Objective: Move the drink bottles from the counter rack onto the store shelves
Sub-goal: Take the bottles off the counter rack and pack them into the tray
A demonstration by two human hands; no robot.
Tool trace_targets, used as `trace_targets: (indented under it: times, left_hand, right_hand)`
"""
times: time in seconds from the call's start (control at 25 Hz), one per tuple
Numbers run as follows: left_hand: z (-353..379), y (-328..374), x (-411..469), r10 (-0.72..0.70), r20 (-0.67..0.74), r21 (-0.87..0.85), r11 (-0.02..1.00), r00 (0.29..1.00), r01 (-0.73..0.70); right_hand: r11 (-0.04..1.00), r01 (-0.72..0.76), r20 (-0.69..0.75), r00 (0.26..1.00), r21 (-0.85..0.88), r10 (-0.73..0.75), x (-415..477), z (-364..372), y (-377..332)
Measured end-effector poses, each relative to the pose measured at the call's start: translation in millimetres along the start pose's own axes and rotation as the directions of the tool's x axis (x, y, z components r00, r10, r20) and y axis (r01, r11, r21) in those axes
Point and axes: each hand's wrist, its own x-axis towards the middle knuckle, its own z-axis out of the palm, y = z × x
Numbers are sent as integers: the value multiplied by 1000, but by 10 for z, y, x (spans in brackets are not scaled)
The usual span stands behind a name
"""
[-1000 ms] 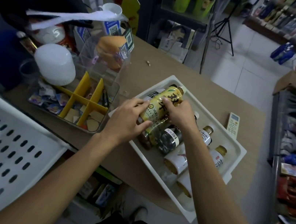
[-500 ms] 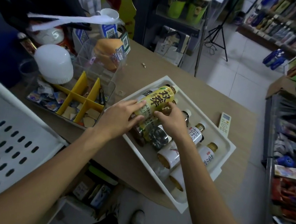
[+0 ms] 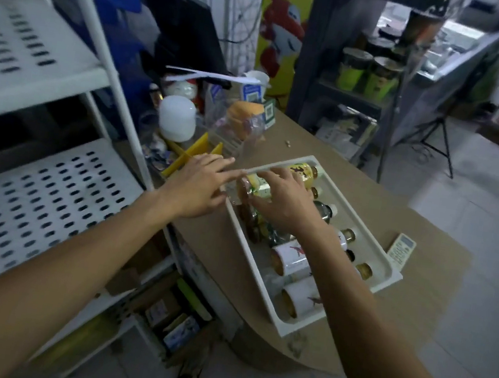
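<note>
Left hand (image 3: 200, 186) now off yellow tea bottle (image 3: 301, 172), fingers straight, beside white tray (image 3: 257, 282) left corner; right hand (image 3: 288, 204) grips bottle.

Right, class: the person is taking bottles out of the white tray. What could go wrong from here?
1. The yellow-labelled bottle under the right hand lies on top of other bottles; lifting it may set those rolling.
2. The near corner of the white tray lies close to the edge of the counter, so a tug could slide it off.
3. The shelf post stands beside the left hand; a swung bottle might strike it.
</note>
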Motion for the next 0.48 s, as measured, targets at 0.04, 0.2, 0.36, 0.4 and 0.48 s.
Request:
trace_targets:
  times: [0.04, 0.2, 0.36, 0.4, 0.48]
  left_hand:
    - [-105, 44, -101, -40, 9, -21, 999, 999, 41]
    - [-565, 54, -510, -181, 120, -78, 978, 976, 191]
    - [-967, -119, -1022, -378, 189, -226, 881, 906, 415]
    - [-1037, -168, -1151, -409, 181, -259, 858, 895, 444]
    - [-1190, -286, -1451, -465, 132, -280, 830, 875, 483]
  right_hand:
    - [998, 60, 16, 998, -16, -60, -49, -52, -64]
    - [977, 212, 173, 963, -13, -207, -106, -257, -370]
    - [932, 361, 144, 921, 35, -363, -91, -322, -860]
    - [915, 400, 122, 907, 43, -402, -89, -311, -996]
    - [872, 487, 97, 866, 58, -490, -63, -279, -1326]
